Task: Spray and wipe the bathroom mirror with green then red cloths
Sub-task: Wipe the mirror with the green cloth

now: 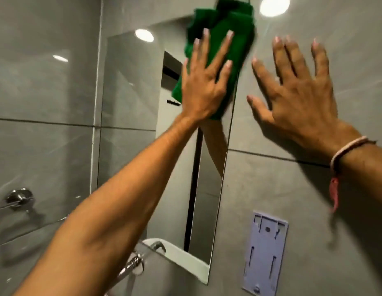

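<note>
The frameless mirror [130, 86] hangs on the grey tiled wall, seen at a steep angle. A green cloth [230, 28] is bunched against its upper right corner. My left hand [204, 82] lies flat on the cloth with fingers spread, pressing it onto the glass. My right hand [296, 92] rests flat on the wall tile just right of the mirror's edge, fingers apart, holding nothing. A pink thread band [343, 150] circles my right wrist. No red cloth or spray bottle is in view.
A lilac plastic wall bracket [264, 255] is fixed below my right hand. A chrome towel rail mount [19, 197] sits on the left wall. A chrome tap [132, 265] and a white basin's reflection [181, 257] show at the mirror's bottom edge.
</note>
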Demonstrator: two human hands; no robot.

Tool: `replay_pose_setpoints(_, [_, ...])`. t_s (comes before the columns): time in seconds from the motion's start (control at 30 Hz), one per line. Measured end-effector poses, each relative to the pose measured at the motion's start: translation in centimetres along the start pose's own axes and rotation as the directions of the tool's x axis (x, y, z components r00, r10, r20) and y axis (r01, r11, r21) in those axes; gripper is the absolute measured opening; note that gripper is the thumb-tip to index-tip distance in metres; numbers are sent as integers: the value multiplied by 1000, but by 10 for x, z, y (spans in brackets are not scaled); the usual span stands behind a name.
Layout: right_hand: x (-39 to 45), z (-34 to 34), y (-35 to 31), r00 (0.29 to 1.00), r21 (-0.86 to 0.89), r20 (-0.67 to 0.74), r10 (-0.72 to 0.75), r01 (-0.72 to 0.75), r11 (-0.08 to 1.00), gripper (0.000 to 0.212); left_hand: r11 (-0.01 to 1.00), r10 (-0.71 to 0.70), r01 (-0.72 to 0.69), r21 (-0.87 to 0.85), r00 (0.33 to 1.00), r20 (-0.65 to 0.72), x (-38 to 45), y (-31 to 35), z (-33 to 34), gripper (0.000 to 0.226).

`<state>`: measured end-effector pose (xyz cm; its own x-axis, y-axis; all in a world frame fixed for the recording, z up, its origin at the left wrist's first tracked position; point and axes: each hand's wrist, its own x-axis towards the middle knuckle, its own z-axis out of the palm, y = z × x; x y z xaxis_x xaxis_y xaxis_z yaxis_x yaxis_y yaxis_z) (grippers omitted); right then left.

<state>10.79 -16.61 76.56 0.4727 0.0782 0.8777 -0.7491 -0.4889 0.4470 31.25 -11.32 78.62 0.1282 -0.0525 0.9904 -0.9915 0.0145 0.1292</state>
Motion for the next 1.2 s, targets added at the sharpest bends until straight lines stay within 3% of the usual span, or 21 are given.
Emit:
replay_pose_setpoints(0.13, [-4, -1, -7, 998, 16, -49, 26, -25, 1000, 73, 937, -348, 346, -37, 932, -98, -86, -68, -10, 60])
replay_pose_setpoints(0.23, [-9, 1, -11, 997, 46, -51, 57, -55, 997, 70, 784, -621, 616, -81, 780, -75, -219, -76, -11, 62])
replay_pose_setpoints(0.37, [-13, 4, -13, 995, 103, -43, 89, -84, 991, 66, 498, -867, 860, -116, 496, -45, -352, 2, 5, 65])
replay_pose_setpoints(0.47, [-4, 2, -7, 999, 84, -8, 43, -42, 996, 71, 354, -935, 925, -141, 354, -28, -354, 66, 28, 61])
replay_pose_setpoints(0.53, [1, -2, -3, 1000, 68, -2, 27, -27, 997, 75, 292, -956, 933, -213, 293, -25, -321, 88, 39, 65])
replay_pose_setpoints(0.6, [-6, -2, -6, 998, 134, -15, 63, -60, 989, 77, 333, -942, 893, -301, 326, -75, -285, 93, 36, 64])
replay_pose_setpoints(0.7, [-14, -6, -6, 982, 488, -76, 176, -117, 865, 77, 566, -821, 726, -391, 541, -183, -201, 93, 35, 63])
replay_pose_setpoints(0.83, [-22, -11, 11, 952, 901, -33, 306, -104, 422, 73, 805, -503, 389, -448, 847, -170, -55, 108, 20, 72])
replay_pose_setpoints(0.93, [-12, -29, 29, 897, 982, 78, 435, -145, 124, 68, 859, -145, 67, -508, 983, -116, 30, 128, 1, 84])
replay_pose_setpoints(1.0, [-2, -49, 44, 793, 986, 168, 586, -145, -87, 58, 855, 120, -127, -502, 992, -46, 58, 137, -10, 86])
replay_pose_setpoints(1.07, [5, -76, 64, 704, 951, 271, 656, -88, -298, 50, 824, 338, -299, -481, 941, -6, 64, 142, -18, 85])
replay_pose_setpoints(1.13, [5, -102, 84, 724, 911, 343, 598, -102, -399, 50, 783, 501, -452, -429, 866, 2, 51, 145, -26, 86])
replay_pose_setpoints(1.2, [0, -118, 96, 780, 904, 393, 487, -231, -359, 52, 749, 594, -529, -399, 803, 52, 30, 145, -32, 90])
